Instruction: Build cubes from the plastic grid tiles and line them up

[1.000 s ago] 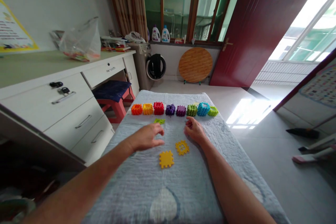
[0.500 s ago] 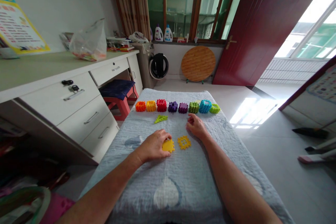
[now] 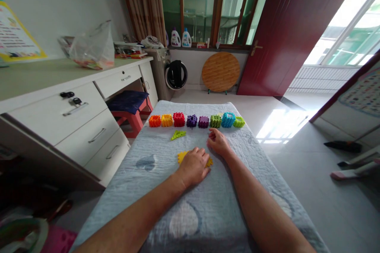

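My left hand [image 3: 194, 166] lies palm down over the yellow notched tiles on the cloth, with its fingers stretched out and thumb apart. One yellow tile [image 3: 181, 157] shows to the left of the fingers. The edge of another yellow tile [image 3: 210, 162] peeks out by the fingertips; the rest is under the hand. Loosely bent, my right hand [image 3: 219, 142] rests on the cloth in front of the block row, and nothing shows between its fingers. A lime-green triangular piece [image 3: 178, 135] lies flat beyond the left hand.
A row of notched cubes crosses the far end of the cloth-covered table [image 3: 160, 193]: orange [image 3: 154, 121], yellow [image 3: 166, 120], red [image 3: 179, 119], purple, green, blue [image 3: 228, 119] and lime [image 3: 239, 121]. A stool [image 3: 130, 106] and a white desk [image 3: 86, 114] stand at the left.
My left hand has moved right, from the left yellow tile to over the right one, covering much of both. My right hand stays near the same spot. The view has shifted slightly.
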`<state>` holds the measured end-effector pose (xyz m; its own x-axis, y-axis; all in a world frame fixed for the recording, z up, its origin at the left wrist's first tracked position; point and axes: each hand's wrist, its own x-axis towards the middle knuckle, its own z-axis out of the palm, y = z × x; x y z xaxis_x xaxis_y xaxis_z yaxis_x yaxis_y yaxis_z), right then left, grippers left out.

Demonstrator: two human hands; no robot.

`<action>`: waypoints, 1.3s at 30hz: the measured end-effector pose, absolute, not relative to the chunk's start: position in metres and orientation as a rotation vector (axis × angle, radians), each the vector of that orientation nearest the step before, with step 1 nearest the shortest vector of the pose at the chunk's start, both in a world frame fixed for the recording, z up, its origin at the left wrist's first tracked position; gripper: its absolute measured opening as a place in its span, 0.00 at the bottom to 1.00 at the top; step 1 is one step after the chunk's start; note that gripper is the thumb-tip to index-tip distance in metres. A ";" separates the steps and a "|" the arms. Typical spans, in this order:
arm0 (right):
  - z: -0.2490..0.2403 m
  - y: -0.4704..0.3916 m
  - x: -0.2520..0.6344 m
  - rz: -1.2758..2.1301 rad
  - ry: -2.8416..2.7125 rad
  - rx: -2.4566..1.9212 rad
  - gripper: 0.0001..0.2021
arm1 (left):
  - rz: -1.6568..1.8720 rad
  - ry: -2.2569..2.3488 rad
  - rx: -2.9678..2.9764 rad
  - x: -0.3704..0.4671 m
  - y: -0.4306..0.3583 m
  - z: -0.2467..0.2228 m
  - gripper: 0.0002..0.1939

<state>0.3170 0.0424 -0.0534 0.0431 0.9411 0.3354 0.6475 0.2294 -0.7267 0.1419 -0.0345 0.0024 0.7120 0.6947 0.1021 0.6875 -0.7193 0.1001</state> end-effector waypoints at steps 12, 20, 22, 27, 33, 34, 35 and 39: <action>-0.054 0.043 0.316 0.435 -1.675 -1.517 0.22 | 0.260 1.212 2.590 0.137 0.023 0.014 0.14; -0.052 0.042 0.317 0.434 -1.701 -1.506 0.22 | 0.179 1.308 2.696 0.139 0.016 0.004 0.22; -0.051 0.041 0.317 0.434 -1.700 -1.504 0.22 | 0.152 1.341 2.673 0.142 0.014 0.002 0.22; -0.050 0.041 0.316 0.428 -1.697 -1.518 0.21 | 0.342 1.352 2.598 0.129 0.028 0.015 0.21; -0.051 0.041 0.317 0.451 -1.701 -1.524 0.22 | 0.460 1.314 2.410 0.077 0.037 0.038 0.23; -0.051 0.041 0.317 0.459 -1.699 -1.525 0.22 | 0.400 1.310 2.431 0.072 0.033 0.037 0.23; -0.052 0.042 0.317 0.462 -1.696 -1.525 0.22 | 0.342 1.312 2.463 0.069 0.028 0.035 0.23; -0.054 0.043 0.318 0.457 -1.692 -1.521 0.22 | 0.199 1.340 2.573 0.070 0.007 0.018 0.21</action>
<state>0.3184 0.0427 -0.0540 0.0412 0.9476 0.3169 0.6592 0.2126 -0.7213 0.0701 0.0072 0.0181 0.5718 0.8203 0.0127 0.7887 -0.5539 0.2667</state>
